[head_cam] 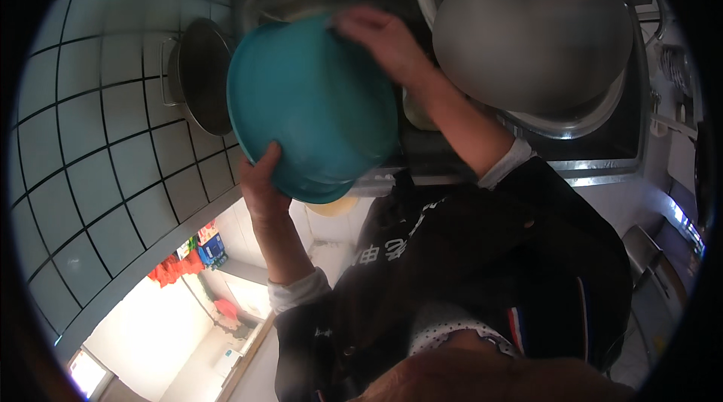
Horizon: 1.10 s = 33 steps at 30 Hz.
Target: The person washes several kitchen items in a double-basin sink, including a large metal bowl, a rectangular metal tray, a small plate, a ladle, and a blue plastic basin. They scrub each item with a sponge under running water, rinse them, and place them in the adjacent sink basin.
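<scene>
A teal plastic basin [299, 97] is held up and tilted in front of me, over the sink area. My left hand [264, 181] grips its lower left rim, with the thumb on the near side and the other fingers hidden behind. At the basin's upper right, my right hand [375, 34] is blurred, its fingertips at or on the basin; contact is hard to judge. A pale greenish object [419, 111], partly covered by my right forearm, is below in the sink. To the right a large round grey metal surface [531, 34], blurred, lies over a shiny steel basin [565, 126].
A metal pot with a wire handle [203, 77] stands at the tiled wall [85, 159], left of the teal basin. The metal sink edge [599, 167] runs along my front. Dishes [675, 68] stand in a rack at far right, and a chair [644, 249] is behind me.
</scene>
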Each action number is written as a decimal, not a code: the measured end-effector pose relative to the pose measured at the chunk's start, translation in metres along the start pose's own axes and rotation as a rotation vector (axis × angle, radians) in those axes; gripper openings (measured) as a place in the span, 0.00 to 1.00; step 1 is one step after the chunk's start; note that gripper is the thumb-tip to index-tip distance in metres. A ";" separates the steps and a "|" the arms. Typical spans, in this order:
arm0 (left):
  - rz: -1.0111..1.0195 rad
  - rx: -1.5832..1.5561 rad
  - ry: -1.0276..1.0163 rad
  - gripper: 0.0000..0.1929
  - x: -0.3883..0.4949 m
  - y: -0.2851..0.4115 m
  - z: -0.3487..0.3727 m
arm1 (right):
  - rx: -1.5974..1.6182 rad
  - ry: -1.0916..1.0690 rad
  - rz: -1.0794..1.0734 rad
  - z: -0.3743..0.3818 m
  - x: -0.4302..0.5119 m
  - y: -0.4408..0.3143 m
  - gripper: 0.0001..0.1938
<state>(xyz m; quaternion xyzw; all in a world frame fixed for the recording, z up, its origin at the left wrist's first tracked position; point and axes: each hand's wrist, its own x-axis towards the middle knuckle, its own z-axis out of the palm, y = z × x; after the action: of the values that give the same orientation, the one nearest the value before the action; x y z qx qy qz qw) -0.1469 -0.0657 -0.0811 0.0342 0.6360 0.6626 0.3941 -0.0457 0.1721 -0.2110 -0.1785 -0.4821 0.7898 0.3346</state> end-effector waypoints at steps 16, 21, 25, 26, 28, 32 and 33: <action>0.444 0.126 0.200 0.25 0.000 -0.018 0.005 | 0.854 -0.029 0.940 -0.009 -0.058 0.045 0.41; 0.538 0.285 0.246 0.24 -0.009 -0.042 0.027 | 0.753 0.114 0.914 0.053 -0.087 -0.002 0.37; 0.842 0.700 0.126 0.16 0.011 -0.056 0.002 | 0.765 0.060 0.874 0.055 -0.086 -0.043 0.38; 0.937 0.776 0.103 0.14 0.013 -0.061 -0.007 | 0.759 0.047 0.876 0.058 -0.092 -0.053 0.36; 0.962 0.751 0.074 0.13 0.017 -0.069 -0.015 | 0.719 0.050 0.856 0.058 -0.101 -0.074 0.35; 0.625 0.593 0.269 0.14 0.009 -0.079 0.001 | 0.690 0.020 0.726 0.062 -0.123 -0.105 0.31; 0.636 0.547 0.283 0.15 0.000 -0.078 0.009 | 0.715 0.015 0.678 0.061 -0.128 -0.106 0.29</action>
<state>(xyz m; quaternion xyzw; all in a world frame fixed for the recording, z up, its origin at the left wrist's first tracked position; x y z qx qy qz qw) -0.1046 -0.0679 -0.1476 0.2401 0.7934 0.5565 0.0563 0.0462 0.0759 -0.0939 -0.2051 -0.0930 0.9689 0.1023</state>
